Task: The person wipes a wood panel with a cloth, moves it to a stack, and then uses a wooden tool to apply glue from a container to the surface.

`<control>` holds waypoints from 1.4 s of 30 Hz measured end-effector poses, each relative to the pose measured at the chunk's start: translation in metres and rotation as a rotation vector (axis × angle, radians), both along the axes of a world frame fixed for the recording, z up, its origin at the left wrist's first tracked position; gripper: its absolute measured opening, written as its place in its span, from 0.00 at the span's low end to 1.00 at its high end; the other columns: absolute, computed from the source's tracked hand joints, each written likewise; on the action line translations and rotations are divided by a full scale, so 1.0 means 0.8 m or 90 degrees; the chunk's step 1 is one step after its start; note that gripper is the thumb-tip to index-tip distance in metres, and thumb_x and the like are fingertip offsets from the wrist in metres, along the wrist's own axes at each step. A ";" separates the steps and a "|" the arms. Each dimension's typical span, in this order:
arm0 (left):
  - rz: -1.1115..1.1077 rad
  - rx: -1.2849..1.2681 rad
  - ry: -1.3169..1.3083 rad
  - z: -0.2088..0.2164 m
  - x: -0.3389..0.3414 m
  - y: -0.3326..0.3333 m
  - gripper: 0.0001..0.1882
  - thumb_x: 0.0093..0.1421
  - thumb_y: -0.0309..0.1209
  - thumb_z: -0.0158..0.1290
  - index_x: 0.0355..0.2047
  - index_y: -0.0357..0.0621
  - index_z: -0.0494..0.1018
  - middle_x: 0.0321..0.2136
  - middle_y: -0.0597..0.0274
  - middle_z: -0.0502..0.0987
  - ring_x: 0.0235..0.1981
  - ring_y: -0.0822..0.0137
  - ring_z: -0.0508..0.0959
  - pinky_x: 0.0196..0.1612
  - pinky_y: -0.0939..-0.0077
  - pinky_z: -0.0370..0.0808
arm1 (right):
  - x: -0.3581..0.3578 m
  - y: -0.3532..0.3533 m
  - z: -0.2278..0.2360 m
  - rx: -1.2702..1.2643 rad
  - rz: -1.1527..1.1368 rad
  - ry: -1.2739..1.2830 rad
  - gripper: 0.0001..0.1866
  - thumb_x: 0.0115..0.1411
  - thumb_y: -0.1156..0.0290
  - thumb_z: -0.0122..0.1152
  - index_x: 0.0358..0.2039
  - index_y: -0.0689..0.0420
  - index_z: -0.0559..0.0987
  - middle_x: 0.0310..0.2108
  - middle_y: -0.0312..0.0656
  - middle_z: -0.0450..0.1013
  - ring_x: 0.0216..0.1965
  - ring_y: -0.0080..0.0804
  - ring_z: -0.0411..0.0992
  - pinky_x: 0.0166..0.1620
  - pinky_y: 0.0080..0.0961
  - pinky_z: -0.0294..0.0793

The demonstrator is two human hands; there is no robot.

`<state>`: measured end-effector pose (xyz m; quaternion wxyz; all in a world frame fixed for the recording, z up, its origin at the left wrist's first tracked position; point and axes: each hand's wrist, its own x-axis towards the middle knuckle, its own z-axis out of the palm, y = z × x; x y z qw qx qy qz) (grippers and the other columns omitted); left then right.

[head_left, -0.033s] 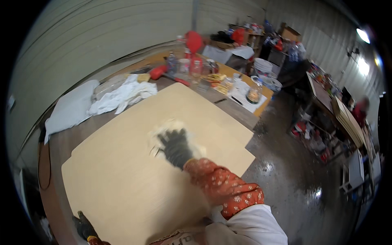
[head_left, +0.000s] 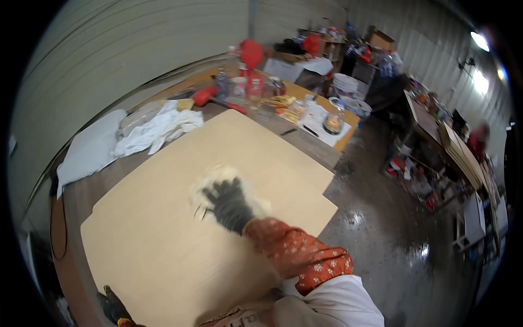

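Observation:
A large flat beige board (head_left: 163,240) with notched corners lies on the table in front of me. My right hand (head_left: 229,206), in a dark glove, is spread flat with its fingers apart on a pale cream cloth-like wad (head_left: 220,173). The wad lies on the board's surface, and the palm covers much of it. At the board's near left edge rests my left hand (head_left: 113,307), also gloved. Its fingers stretch along the edge, partly out of sight.
Beyond the board lie white cloths (head_left: 158,131), a red-handled tool (head_left: 223,101), bottles (head_left: 255,90) and a jar (head_left: 334,121) on paper. White buckets (head_left: 345,84) stand farther back. At right, boards (head_left: 460,155) lean by a cluttered table; a person (head_left: 478,141) is behind.
My right hand and the cream wad have shifted slightly nearer to me and left on the board. My left hand stays at the edge. The whole view has turned a little.

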<state>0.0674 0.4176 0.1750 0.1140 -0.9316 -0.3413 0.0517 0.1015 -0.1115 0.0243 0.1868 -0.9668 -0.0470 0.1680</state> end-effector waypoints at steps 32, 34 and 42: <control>-0.692 -0.500 0.311 -0.272 0.057 -0.632 0.29 0.54 0.52 0.50 0.47 0.41 0.68 0.41 0.48 0.74 0.44 0.50 0.73 0.47 0.54 0.67 | -0.341 -0.042 0.273 0.284 -1.192 -0.270 0.31 0.56 0.52 0.55 0.55 0.57 0.67 0.55 0.52 0.63 0.56 0.47 0.61 0.61 0.44 0.53; -0.793 -0.578 0.390 -0.276 0.019 -0.649 0.29 0.54 0.53 0.49 0.46 0.43 0.68 0.39 0.50 0.74 0.44 0.51 0.73 0.46 0.53 0.68 | -0.353 -0.030 0.341 -0.132 -0.996 -0.006 0.27 0.60 0.57 0.51 0.55 0.61 0.66 0.54 0.52 0.64 0.55 0.43 0.62 0.58 0.37 0.58; -0.897 -0.606 0.571 -0.201 -0.031 -0.688 0.33 0.56 0.53 0.46 0.55 0.44 0.61 0.41 0.48 0.73 0.42 0.49 0.74 0.43 0.52 0.69 | -0.566 0.015 0.529 -0.603 -0.985 0.230 0.20 0.64 0.60 0.47 0.46 0.63 0.71 0.43 0.46 0.71 0.45 0.33 0.70 0.46 0.26 0.71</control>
